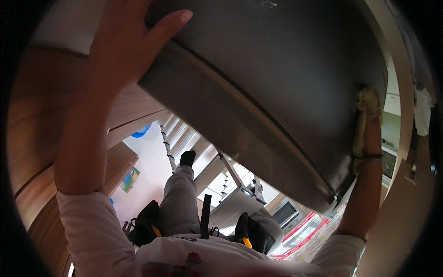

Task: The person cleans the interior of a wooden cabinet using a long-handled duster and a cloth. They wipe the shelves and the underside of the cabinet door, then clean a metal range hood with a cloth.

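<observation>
A large dark grey metal panel [277, 69], part of an appliance or hood I cannot identify for sure, fills the upper middle. A ridge separates its broad face from a long lower edge face [221, 138]. My left hand [128, 45] rests at its upper left corner, thumb spread over the surface; the other fingers run out of view at the top. At the right end of the panel, my right hand [372, 116] presses a pale yellowish cloth [369, 100] against the face. The cloth covers most of those fingers.
Below me stands a metal stepladder [204, 162] with my foot on a tread. Wooden cabinet fronts [52, 104] line the left. On the floor are a blue basin [141, 131] and a colourful packet [130, 179]. Printed plastic sheeting [304, 239] and a built-in oven [285, 213] appear lower right.
</observation>
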Demonstrator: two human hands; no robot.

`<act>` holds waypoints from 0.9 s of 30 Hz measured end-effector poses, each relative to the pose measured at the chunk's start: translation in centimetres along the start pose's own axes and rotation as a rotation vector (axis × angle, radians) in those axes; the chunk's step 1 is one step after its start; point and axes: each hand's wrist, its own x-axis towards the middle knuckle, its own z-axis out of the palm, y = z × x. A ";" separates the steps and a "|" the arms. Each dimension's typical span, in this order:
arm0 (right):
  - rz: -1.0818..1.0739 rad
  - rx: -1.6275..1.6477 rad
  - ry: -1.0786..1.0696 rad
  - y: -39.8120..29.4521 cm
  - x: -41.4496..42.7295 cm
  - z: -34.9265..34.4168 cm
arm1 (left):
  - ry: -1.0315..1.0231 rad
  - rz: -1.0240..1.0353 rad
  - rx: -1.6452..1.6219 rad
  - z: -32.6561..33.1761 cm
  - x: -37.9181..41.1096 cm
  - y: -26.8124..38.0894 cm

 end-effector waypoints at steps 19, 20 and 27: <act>-0.138 -0.399 0.129 -5.5 16.5 0.2 | -0.154 0.008 0.138 -4.7 -9.4 -0.9; -0.161 -0.404 0.112 -6.6 17.3 1.1 | -0.161 -0.027 0.142 -4.7 -9.8 -0.6; -0.367 -0.407 0.021 -18.4 15.0 10.6 | -0.226 -0.189 0.138 -3.6 -14.4 0.0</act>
